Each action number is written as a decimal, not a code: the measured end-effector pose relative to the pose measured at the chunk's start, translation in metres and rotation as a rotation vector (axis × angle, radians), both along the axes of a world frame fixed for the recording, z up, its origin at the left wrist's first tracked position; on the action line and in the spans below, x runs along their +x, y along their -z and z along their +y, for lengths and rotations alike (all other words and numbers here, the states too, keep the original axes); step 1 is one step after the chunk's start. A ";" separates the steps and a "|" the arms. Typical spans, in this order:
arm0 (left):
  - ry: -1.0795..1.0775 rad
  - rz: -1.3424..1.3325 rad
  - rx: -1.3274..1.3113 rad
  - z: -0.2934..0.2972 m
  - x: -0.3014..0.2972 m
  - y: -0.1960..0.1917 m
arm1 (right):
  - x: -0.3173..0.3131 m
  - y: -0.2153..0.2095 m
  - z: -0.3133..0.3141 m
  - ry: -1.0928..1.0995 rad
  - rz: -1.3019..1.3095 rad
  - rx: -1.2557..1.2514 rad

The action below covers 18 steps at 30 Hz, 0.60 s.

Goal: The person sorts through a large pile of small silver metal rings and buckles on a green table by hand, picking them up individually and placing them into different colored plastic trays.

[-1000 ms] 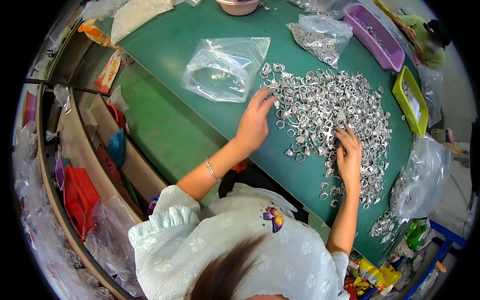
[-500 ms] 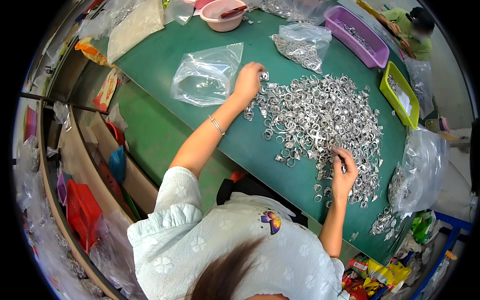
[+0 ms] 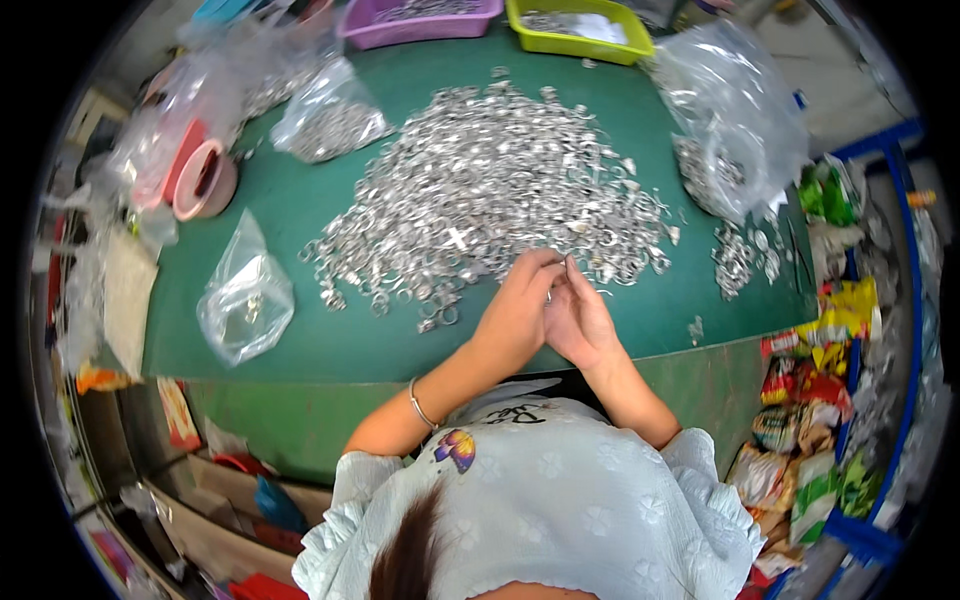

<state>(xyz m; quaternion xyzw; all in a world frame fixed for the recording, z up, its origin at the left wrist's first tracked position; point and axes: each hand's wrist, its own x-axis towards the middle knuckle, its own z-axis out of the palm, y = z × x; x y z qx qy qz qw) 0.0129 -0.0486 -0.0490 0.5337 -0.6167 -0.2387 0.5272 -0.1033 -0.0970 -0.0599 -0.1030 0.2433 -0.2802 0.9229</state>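
Observation:
My left hand [image 3: 514,312], with a silver bangle [image 3: 421,404] at the wrist, meets my right hand [image 3: 582,318] at the near edge of a big heap of silver-coloured rings [image 3: 490,180]. The fingers of both hands are bent and closed, and their tips touch. A small silvery glint shows between the hands, but blur and the fingers hide what it is. Left of the heap lies a clear plastic bag [image 3: 245,315] with a small shiny spot in it. One ring-shaped piece with a cross [image 3: 457,238] stands out in the heap.
The green table [image 3: 330,352] also bears a bag of rings [image 3: 335,125], a pink basket [image 3: 222,190], a purple tray [image 3: 420,32] and a yellow-green tray [image 3: 580,45]. At right are a large clear bag [image 3: 735,120] and a small ring pile [image 3: 733,262]. A blue rack [image 3: 900,230] stands beyond.
My head view has turned, so the table now lies squarely in front. My hands, far apart on the heap's left and near sides before, have come together at its near edge.

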 end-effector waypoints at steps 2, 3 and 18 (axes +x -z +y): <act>0.002 -0.013 -0.027 -0.008 -0.023 -0.005 | -0.019 0.004 -0.002 0.089 0.012 -0.001; 0.034 0.098 -0.081 -0.013 -0.030 -0.011 | -0.028 0.004 -0.002 0.144 0.024 -0.012; 0.056 -0.660 0.076 -0.055 -0.067 0.021 | -0.184 0.021 -0.116 0.182 2.268 -1.746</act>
